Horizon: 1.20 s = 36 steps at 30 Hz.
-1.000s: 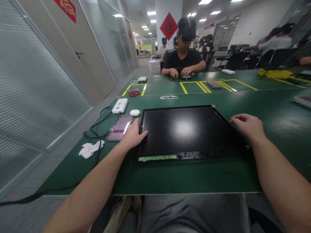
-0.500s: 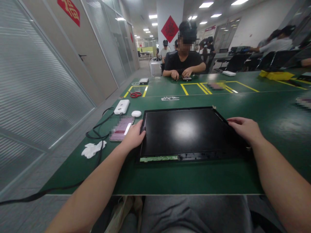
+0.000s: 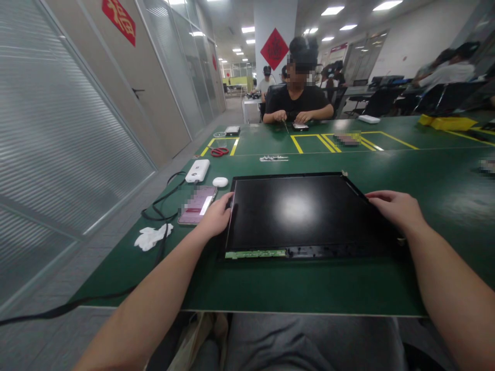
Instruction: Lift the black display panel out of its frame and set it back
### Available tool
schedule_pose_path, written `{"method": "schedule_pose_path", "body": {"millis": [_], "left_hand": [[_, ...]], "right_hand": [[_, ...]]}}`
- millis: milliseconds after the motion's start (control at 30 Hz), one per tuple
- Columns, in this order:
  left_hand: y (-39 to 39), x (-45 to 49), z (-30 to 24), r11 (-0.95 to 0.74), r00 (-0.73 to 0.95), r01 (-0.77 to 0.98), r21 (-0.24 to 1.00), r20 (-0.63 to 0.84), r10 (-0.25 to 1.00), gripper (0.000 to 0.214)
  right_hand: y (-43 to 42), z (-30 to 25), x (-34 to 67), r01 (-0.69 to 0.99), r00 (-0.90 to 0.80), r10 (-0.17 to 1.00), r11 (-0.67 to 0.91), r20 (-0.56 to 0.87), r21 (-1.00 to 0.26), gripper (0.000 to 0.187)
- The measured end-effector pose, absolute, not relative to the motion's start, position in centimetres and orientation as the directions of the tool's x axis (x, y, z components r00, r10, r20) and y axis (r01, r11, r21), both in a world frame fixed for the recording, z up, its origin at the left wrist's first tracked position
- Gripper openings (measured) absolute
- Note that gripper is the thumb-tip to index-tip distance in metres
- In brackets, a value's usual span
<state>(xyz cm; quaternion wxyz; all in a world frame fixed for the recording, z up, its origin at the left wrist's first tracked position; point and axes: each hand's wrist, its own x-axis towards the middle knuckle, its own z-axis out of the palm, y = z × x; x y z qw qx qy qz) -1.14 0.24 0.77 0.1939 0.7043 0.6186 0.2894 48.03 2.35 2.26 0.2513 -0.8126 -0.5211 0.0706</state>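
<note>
A black flat LCD screen panel (image 3: 282, 214) lies on the green table in front of me, glossy, with a bright reflection in its middle. Along its near edge runs a green circuit board strip (image 3: 255, 254). My left hand (image 3: 217, 215) grips the panel's left edge, with its fingertips partly hidden at the rim. On the opposite side, my right hand (image 3: 398, 208) holds the right edge between thumb and fingers; its lower fingers are hard to see against the dark frame.
Left of the panel are a phone (image 3: 197, 205), a white earbud case (image 3: 220, 182), a white power bank (image 3: 198, 170) with a black cable, and crumpled tissue (image 3: 152, 237). Farther off lie red scissors (image 3: 219, 152) and small metal pieces (image 3: 274, 158). A person (image 3: 299, 100) sits opposite, handling a small device.
My left thumb has slid off the panel's face to its side edge. The view has shifted slightly; the panel stays about where it was on the table.
</note>
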Motion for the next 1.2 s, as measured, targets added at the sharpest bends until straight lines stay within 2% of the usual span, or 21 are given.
{"method": "schedule_pose_path", "body": {"millis": [200,367,667,833,1000,1200], "left_hand": [[0.8,-1.3,0.1,-0.126,0.004,0.408,0.904,0.137,0.991,0.062],[0.6,-0.5,0.8,-0.106,-0.09,0.177,0.979,0.124,0.988,0.055],[0.1,0.6,1.9,-0.042,-0.222,-0.035,0.999,0.033,0.974,0.047],[-0.4,1.4,3.0,0.09,-0.292,-0.162,0.983,-0.135,0.947,0.052],[-0.5,1.5,3.4,0.182,-0.261,-0.296,0.938,-0.262,0.929,0.057],[-0.5,1.4,3.1,0.169,-0.213,-0.359,0.918,-0.257,0.943,0.069]], "right_hand": [[2.6,2.0,48.5,0.815,0.437,0.887,-0.323,0.146,-0.481,0.027],[2.6,1.9,48.5,0.815,0.438,0.89,-0.335,0.125,-0.473,0.029],[2.6,1.7,48.5,0.818,0.428,0.892,-0.312,0.148,-0.484,0.03],[2.6,1.6,48.5,0.828,0.42,0.891,-0.299,0.171,-0.473,0.03],[2.6,1.7,48.4,0.812,0.44,0.887,-0.327,0.139,-0.483,0.032],[2.6,1.7,48.5,0.807,0.444,0.888,-0.34,0.118,-0.483,0.033]]}}
